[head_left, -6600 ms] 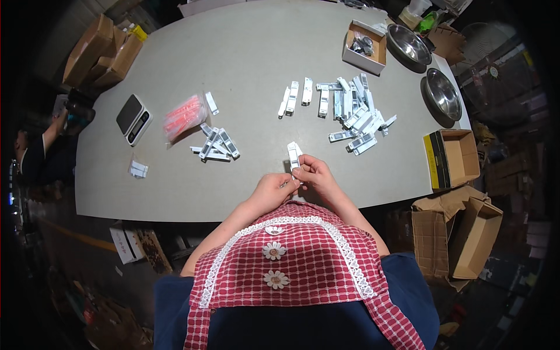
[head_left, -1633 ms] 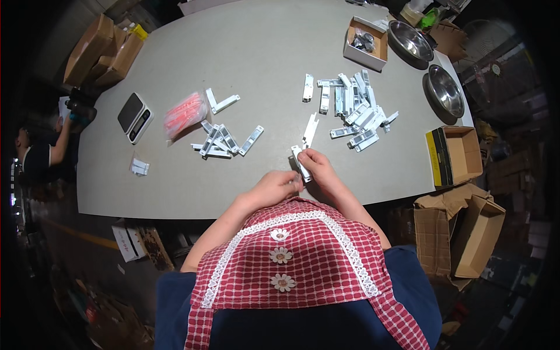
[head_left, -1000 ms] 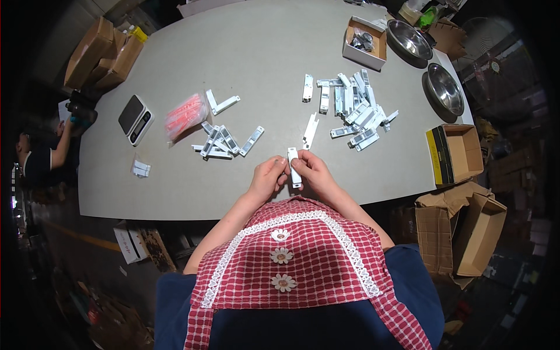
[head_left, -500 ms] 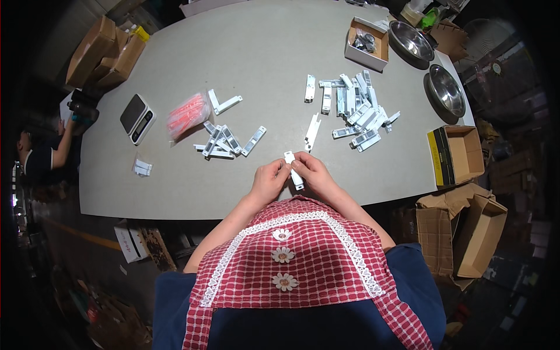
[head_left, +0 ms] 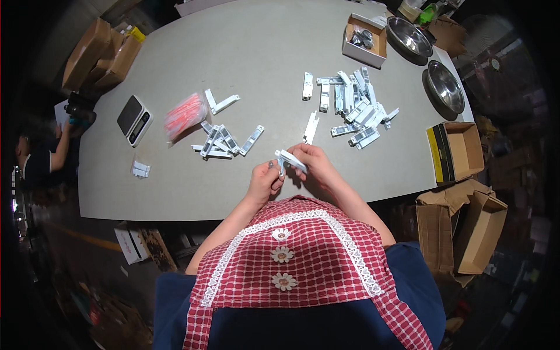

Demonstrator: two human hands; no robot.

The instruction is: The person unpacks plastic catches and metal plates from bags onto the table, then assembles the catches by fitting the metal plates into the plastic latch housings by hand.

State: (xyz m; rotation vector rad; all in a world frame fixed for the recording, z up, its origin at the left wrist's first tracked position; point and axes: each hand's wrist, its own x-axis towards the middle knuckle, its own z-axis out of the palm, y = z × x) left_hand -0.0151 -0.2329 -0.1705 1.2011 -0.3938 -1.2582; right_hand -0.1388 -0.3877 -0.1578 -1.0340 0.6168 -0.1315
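Close to the table's near edge, my right hand (head_left: 313, 161) grips a slim white bar-shaped part (head_left: 293, 160), now tilted, its far end toward the left. My left hand (head_left: 266, 181) is closed at that end, fingers pinched on a short pale piece (head_left: 282, 168) that angles down from the bar. Whether this piece is joined to the bar, I cannot tell. Just beyond my right hand lies a loose white notched strip (head_left: 311, 127). To the left is a small group of similar white and grey parts (head_left: 220, 140); a larger pile (head_left: 357, 105) lies to the right.
On the left are a bag of pink-orange strips (head_left: 186, 115), a digital scale (head_left: 135, 121) and a small clear bag (head_left: 140, 169). A white box of dark parts (head_left: 365, 39), two steel bowls (head_left: 445, 87) and an open carton (head_left: 465, 153) line the right. A person (head_left: 44, 154) is at far left.
The bar has turned from nearly upright to slanting between my hands. My hands have drawn slightly apart, and a short pale piece now shows at my left fingers.
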